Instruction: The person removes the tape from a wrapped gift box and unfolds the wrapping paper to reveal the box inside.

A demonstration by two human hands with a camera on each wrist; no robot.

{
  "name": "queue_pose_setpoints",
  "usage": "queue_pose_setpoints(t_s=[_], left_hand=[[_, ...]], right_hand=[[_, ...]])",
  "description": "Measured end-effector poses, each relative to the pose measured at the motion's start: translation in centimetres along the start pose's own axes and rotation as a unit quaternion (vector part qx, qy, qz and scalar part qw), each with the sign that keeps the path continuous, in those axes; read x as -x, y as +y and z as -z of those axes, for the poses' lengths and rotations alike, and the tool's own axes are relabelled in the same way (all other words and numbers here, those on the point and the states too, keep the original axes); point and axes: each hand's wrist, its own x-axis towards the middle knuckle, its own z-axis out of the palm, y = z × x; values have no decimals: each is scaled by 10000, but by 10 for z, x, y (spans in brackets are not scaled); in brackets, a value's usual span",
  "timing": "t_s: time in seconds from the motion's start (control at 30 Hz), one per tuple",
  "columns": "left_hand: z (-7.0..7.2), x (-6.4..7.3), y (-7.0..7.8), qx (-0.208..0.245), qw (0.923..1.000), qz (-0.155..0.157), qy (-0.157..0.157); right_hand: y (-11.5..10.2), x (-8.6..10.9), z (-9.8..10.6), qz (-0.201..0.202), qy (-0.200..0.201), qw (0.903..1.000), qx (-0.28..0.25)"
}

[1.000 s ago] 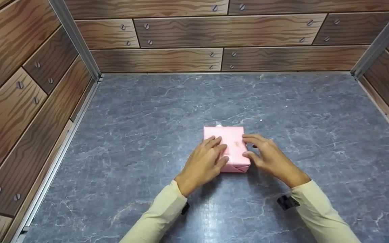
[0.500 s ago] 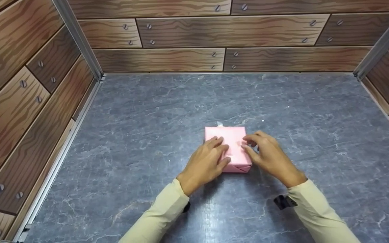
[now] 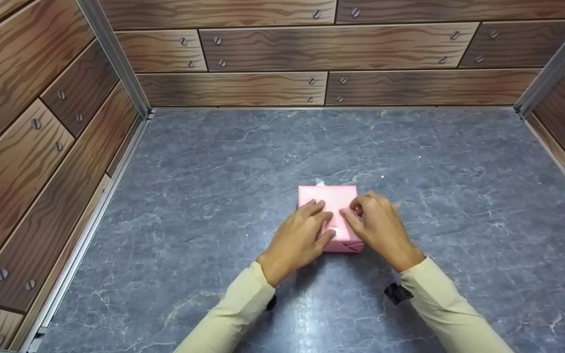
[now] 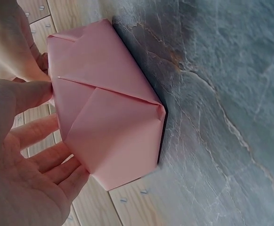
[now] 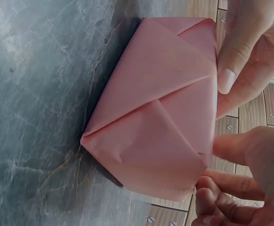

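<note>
A pink paper-wrapped box (image 3: 329,196) lies on the grey marbled surface. Its folded end flaps show as overlapping triangles in both wrist views. My left hand (image 3: 295,238) rests on the left part of the box's top, fingers loosely spread. Over the right part of the top, my right hand (image 3: 383,228) has thumb and forefinger close together, the other fingers curled in. Whether they pinch anything thin there is hidden. In the right wrist view, the right thumb (image 5: 233,147) meets the box's upper edge.
A small whitish scrap (image 3: 320,183) shows just behind the box. Wood-patterned walls (image 3: 263,49) with metal corner posts (image 3: 115,61) enclose the back and sides of the grey surface (image 3: 214,171).
My right hand has moved left from the box's right edge onto its top, with thumb and forefinger drawn closer together. My left hand and the box stay nearly still.
</note>
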Motion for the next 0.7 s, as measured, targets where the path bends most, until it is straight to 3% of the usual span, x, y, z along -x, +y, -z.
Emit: queue_pose_setpoints(t_s=[0.7], left_hand=[[0,2,0,-9,9999,-41,100]], right_hand=[[4,0,7,-50,-118,9999,27]])
